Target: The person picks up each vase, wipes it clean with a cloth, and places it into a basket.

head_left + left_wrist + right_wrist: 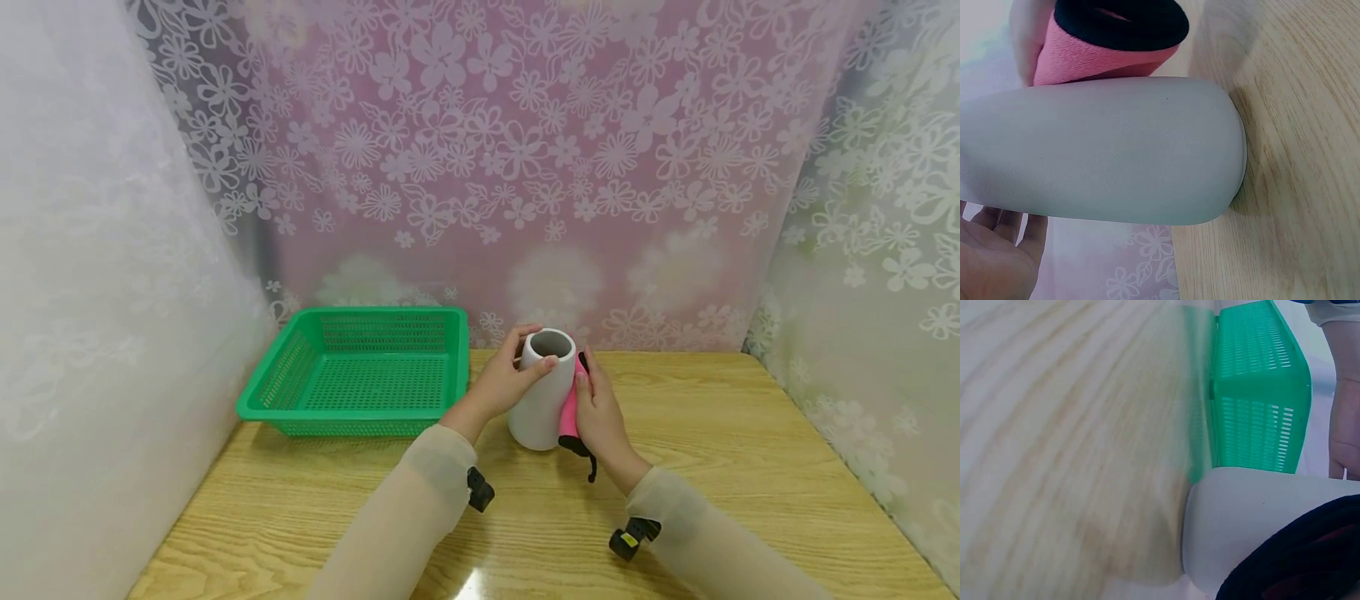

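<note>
A white vase-like container (537, 417) with a round open top stands upright on the table. My left hand (501, 385) grips it near the rim, thumb on the near side and fingers on the far side. Against the container's right side, my right hand (602, 421) holds a pink fabric sleeve (570, 410) with black trim and a dangling black cord. In the left wrist view the pink sleeve (1094, 65) touches the pale container (1110, 150), its black-edged end open. The right wrist view shows the black trim (1285, 556) close up; the right fingers are hidden there.
A green plastic basket (352, 414) with perforated walls stands on the wooden table (720, 467) left of the container. Floral curtains (480, 167) hang behind and at both sides. Each wrist carries a small black camera (480, 490).
</note>
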Action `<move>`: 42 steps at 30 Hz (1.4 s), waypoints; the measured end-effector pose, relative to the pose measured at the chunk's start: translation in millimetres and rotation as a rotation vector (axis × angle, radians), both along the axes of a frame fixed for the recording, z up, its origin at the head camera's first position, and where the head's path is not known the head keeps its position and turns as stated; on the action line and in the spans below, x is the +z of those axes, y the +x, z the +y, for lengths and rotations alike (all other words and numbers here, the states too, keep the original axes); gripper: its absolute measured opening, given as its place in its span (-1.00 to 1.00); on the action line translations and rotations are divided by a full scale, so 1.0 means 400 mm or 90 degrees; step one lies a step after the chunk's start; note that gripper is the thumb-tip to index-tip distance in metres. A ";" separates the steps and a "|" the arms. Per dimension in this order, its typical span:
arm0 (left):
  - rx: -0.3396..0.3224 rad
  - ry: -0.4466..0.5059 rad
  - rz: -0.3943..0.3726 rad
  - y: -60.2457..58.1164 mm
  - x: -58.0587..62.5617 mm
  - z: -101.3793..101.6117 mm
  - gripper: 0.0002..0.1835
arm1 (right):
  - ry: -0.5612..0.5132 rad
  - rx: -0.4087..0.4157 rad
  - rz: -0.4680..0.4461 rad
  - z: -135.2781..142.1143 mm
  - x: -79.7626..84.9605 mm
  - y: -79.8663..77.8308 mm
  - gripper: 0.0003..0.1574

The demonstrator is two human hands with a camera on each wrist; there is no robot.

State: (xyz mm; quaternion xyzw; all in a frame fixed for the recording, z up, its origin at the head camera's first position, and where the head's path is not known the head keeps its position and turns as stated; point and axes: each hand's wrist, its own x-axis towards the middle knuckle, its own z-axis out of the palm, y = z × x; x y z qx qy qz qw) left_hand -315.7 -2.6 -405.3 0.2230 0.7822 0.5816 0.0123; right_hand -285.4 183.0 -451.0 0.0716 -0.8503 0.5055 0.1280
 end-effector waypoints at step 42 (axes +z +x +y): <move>0.010 -0.002 -0.002 0.003 0.002 0.003 -0.26 | 0.026 0.022 -0.225 0.022 -0.057 -0.036 -0.31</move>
